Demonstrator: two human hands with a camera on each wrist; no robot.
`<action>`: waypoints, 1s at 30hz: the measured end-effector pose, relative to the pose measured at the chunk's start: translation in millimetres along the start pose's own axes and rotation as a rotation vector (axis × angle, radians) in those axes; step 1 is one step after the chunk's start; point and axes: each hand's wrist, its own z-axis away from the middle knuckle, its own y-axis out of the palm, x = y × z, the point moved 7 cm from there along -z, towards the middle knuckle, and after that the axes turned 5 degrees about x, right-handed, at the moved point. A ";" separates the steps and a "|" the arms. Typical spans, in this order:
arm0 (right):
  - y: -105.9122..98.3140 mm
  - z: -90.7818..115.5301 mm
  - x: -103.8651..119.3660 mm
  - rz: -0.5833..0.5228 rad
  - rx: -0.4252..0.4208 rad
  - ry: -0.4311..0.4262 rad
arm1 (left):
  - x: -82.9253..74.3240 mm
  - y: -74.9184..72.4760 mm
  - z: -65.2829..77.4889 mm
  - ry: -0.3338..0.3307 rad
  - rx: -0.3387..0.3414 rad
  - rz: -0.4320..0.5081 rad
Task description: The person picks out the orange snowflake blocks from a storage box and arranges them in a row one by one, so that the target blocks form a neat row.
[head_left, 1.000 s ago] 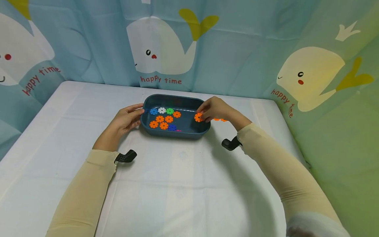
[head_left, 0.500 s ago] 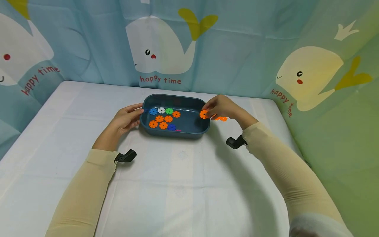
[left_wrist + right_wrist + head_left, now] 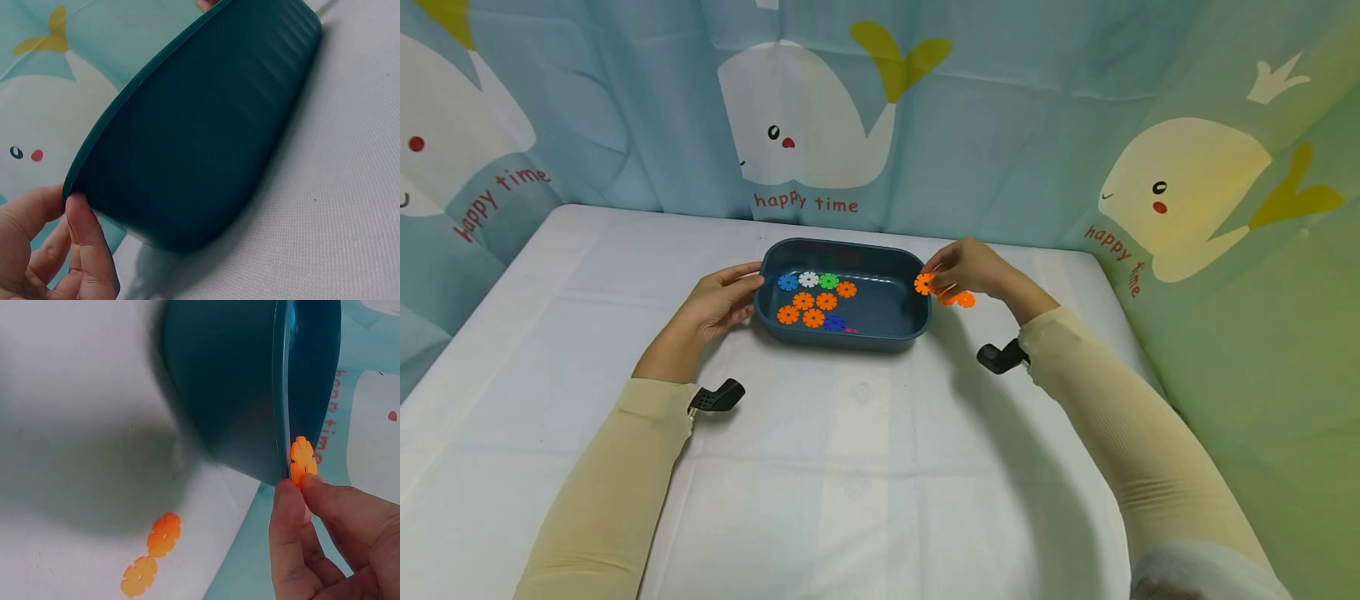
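A dark blue-green plastic bin (image 3: 880, 340) stands on the table. My left hand (image 3: 718, 298) holds its left rim between thumb and fingers, as the left wrist view also shows. At the opposite end my right hand (image 3: 976, 268) pinches an orange notched plastic disc (image 3: 302, 459) between thumb and finger, right at the rim. Inside the bin lie several orange discs (image 3: 826, 302), with a light blue (image 3: 787, 283), a white (image 3: 808, 279), a green (image 3: 828, 281) and a dark blue disc (image 3: 835, 322). A pink piece is mostly hidden by the front wall.
Just right of the bin, two orange discs (image 3: 164, 535) lie end to end on the white tablecloth (image 3: 850, 467). A blue curtain (image 3: 1015, 150) printed with whales hangs behind the table, and a green one (image 3: 1285, 375) on the right.
My right hand has moved right with the orange disc, from over the bin's inside to its right rim. The two discs on the table show more. My left hand stays put.
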 end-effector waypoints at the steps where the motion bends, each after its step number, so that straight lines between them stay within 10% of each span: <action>1: -0.9 0.3 0.2 0.008 -0.003 0.001 | -0.2 0.2 0.1 0.000 0.000 0.000; 30: -18.0 1.6 -23.2 0.032 -0.071 0.058 | 0.5 0.2 0.7 -0.004 -0.009 -0.002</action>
